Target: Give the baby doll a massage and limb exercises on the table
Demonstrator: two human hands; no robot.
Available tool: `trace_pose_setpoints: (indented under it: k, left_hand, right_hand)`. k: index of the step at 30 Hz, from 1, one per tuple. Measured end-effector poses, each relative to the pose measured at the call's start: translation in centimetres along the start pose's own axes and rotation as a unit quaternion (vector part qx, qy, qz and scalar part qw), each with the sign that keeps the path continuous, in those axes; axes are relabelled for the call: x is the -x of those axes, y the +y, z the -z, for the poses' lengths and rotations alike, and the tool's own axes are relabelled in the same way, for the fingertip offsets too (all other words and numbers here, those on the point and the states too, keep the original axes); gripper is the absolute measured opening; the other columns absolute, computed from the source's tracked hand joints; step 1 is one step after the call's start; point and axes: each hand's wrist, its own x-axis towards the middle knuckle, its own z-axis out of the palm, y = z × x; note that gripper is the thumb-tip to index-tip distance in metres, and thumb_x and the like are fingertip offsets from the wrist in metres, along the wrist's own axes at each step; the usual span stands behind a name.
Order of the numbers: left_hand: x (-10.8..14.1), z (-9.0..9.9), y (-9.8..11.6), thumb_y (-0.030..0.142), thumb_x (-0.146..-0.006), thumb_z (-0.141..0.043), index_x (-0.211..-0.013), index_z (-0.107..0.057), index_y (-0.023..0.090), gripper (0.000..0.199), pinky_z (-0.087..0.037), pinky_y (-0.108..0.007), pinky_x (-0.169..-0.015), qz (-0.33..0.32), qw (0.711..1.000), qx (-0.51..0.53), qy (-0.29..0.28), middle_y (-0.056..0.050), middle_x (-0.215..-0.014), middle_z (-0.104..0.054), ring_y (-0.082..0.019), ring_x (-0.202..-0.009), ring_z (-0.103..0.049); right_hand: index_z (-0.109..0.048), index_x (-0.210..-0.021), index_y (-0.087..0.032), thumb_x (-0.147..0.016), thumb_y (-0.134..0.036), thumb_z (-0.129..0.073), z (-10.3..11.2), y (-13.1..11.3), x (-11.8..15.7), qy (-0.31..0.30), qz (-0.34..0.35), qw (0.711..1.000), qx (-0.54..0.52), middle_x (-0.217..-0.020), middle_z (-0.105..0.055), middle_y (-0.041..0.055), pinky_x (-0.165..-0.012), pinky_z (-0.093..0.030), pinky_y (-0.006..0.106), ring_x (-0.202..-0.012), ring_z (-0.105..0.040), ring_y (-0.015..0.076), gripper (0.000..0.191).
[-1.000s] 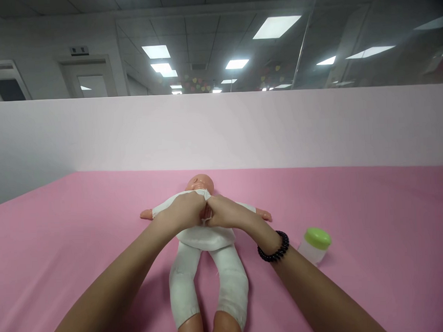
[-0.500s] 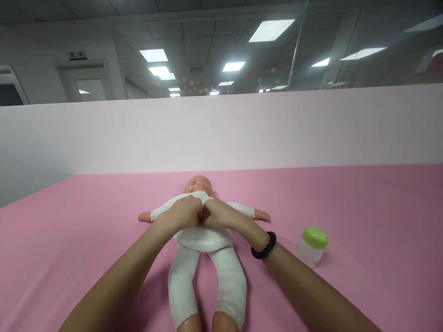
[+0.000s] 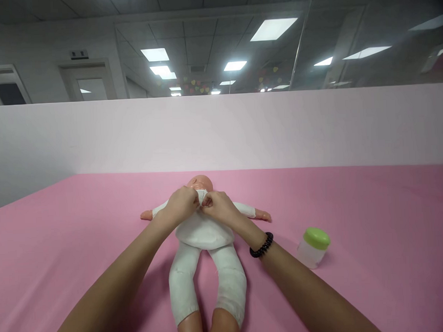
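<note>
A baby doll (image 3: 204,234) with a white cloth body lies on its back, arms spread and head away from me. Over its upper chest, just below the neck, my left hand (image 3: 184,204) is closed with curled fingers. Close beside it, my right hand (image 3: 219,206) is pinched, thumb and forefinger together. A narrow gap lies between the two hands. Whatever the fingertips hold, perhaps the cloth at the doll's chest, is too small or hidden to make out. A black beaded bracelet (image 3: 261,246) circles my right wrist.
A translucent jar with a green lid (image 3: 313,247) stands right of my right forearm. Pink cloth (image 3: 375,237) covers the surface. A low white partition (image 3: 220,132) runs along the back, with glass above it.
Both hands have moved up the doll's chest toward its neck. They were pressed together and are now slightly apart. The jar stays in place.
</note>
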Motion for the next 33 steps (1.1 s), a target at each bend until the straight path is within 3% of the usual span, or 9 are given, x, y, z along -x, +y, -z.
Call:
trace_pose_setpoints:
  k: [6,8,12,18,21,24,28,30,33]
  left_hand:
    - [0.1,0.0,0.7,0.014,-0.084,-0.052,-0.069,-0.069,0.018,0.023,-0.039,-0.029,-0.062,-0.008,0.997,-0.023,-0.068,-0.004,-0.068,-0.065,-0.018,-0.064,-0.059]
    - [-0.2,0.0,0.6,0.014,-0.085,-0.052,-0.069,-0.068,0.018,0.023,-0.040,-0.029,-0.063,-0.017,0.999,-0.027,-0.040,-0.005,-0.070,-0.066,-0.019,-0.067,-0.060]
    - [-1.0,-1.0,-0.5,0.013,-0.089,-0.048,-0.085,-0.069,0.017,0.022,-0.045,-0.031,-0.073,-0.031,0.996,-0.027,0.078,-0.009,-0.091,-0.071,-0.024,-0.087,-0.065]
    - [-1.8,-4.1,-1.9,0.011,-0.091,-0.046,-0.086,-0.067,0.016,0.023,-0.047,-0.034,-0.084,-0.043,0.998,0.023,0.045,-0.011,-0.097,-0.071,-0.024,-0.091,-0.065]
    - [-1.8,-4.6,-2.3,0.010,-0.090,-0.046,-0.087,-0.065,0.017,0.020,-0.048,-0.035,-0.085,-0.047,0.995,0.061,0.055,-0.010,-0.096,-0.070,-0.024,-0.091,-0.064]
    - [-1.1,-5.2,-2.8,0.013,-0.089,-0.049,-0.093,-0.061,0.018,0.014,-0.047,-0.036,-0.091,-0.024,0.985,0.130,0.115,-0.009,-0.100,-0.068,-0.023,-0.098,-0.062]
    - [1.2,-7.0,-3.1,0.020,-0.083,-0.061,-0.099,-0.050,0.020,0.020,-0.044,-0.043,-0.101,0.133,0.934,0.247,0.222,-0.008,-0.106,-0.059,-0.025,-0.108,-0.056]
    - [2.5,-8.0,-3.0,0.028,-0.081,-0.068,-0.101,-0.044,0.021,0.032,-0.043,-0.046,-0.103,0.224,0.889,0.327,0.228,-0.007,-0.110,-0.055,-0.026,-0.111,-0.054]
    - [4.0,-8.7,-2.5,0.033,-0.081,-0.072,-0.105,-0.037,0.021,0.044,-0.045,-0.043,-0.104,0.288,0.818,0.451,0.210,-0.008,-0.118,-0.049,-0.025,-0.117,-0.052]
  right_hand:
    - [-0.051,-0.057,-0.018,-0.079,-0.009,-0.056,-0.6,0.0,0.1,-0.012,-0.011,1.000,-0.005,-0.063,-0.060,0.0002,-0.061,-0.034,0.026,-0.064,-0.053,0.0135,0.024]
    - [-0.055,-0.062,-0.018,-0.081,-0.010,-0.056,-0.8,0.3,-0.1,0.028,-0.005,1.000,0.000,-0.069,-0.063,0.0007,-0.064,-0.037,0.025,-0.068,-0.056,0.0143,0.021]
    - [-0.066,-0.091,-0.015,-0.089,-0.014,-0.058,-1.8,2.0,-1.1,0.137,0.012,0.990,0.018,-0.098,-0.069,0.0065,-0.081,-0.042,0.027,-0.091,-0.062,0.0175,0.009]
    - [-0.063,-0.082,-0.015,-0.093,-0.014,-0.054,-4.2,4.2,-1.6,0.095,0.010,0.995,0.035,-0.088,-0.068,0.0056,-0.075,-0.039,0.025,-0.081,-0.059,0.0157,0.014]
    - [-0.060,-0.076,-0.016,-0.089,-0.014,-0.054,-3.8,3.9,-1.7,0.081,-0.006,0.996,0.027,-0.079,-0.065,0.0031,-0.066,-0.036,0.024,-0.071,-0.055,0.0136,0.014]
    - [-0.057,-0.073,-0.017,-0.088,-0.019,-0.053,-2.4,3.3,-2.4,0.057,-0.027,0.998,-0.007,-0.075,-0.065,0.0027,-0.063,-0.036,0.024,-0.068,-0.056,0.0133,0.016]
    - [-0.061,-0.098,-0.013,-0.094,-0.040,-0.050,-1.2,1.9,-4.5,0.134,-0.113,0.984,-0.017,-0.099,-0.070,0.0118,-0.074,-0.043,0.027,-0.090,-0.064,0.0205,0.029]
    - [-0.055,-0.121,-0.009,-0.090,-0.052,-0.055,-1.4,1.0,-5.9,0.153,-0.175,0.973,-0.006,-0.119,-0.065,0.0198,-0.085,-0.046,0.033,-0.109,-0.061,0.0285,0.053]
    - [-0.034,-0.146,-0.006,-0.071,-0.066,-0.071,-2.5,0.3,-7.4,0.082,-0.290,0.953,-0.027,-0.139,-0.053,0.0263,-0.098,-0.044,0.045,-0.128,-0.052,0.0386,0.104]
